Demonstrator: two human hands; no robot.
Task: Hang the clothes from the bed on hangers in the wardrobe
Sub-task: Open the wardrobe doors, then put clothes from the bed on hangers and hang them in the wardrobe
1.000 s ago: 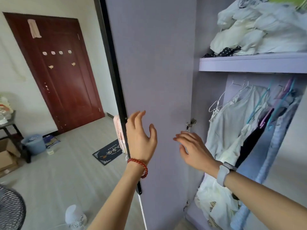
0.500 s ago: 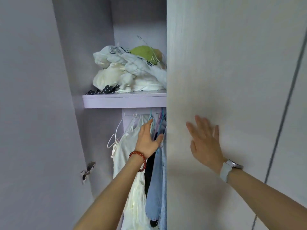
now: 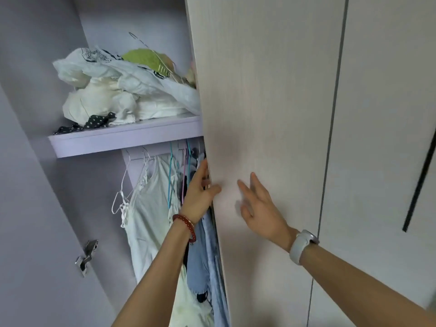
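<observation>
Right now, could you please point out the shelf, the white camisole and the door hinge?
shelf (image 3: 122, 146), head view, its front edge.
white camisole (image 3: 151, 208), head view, the chest of the fabric.
door hinge (image 3: 86, 257), head view, the metal body.

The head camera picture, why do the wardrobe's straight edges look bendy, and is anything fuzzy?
Head view: a wide-angle lens makes the door edge and shelf lean and curve; the left hand and right hand look slightly soft; a faint shadow lies beside the right hand.
</observation>
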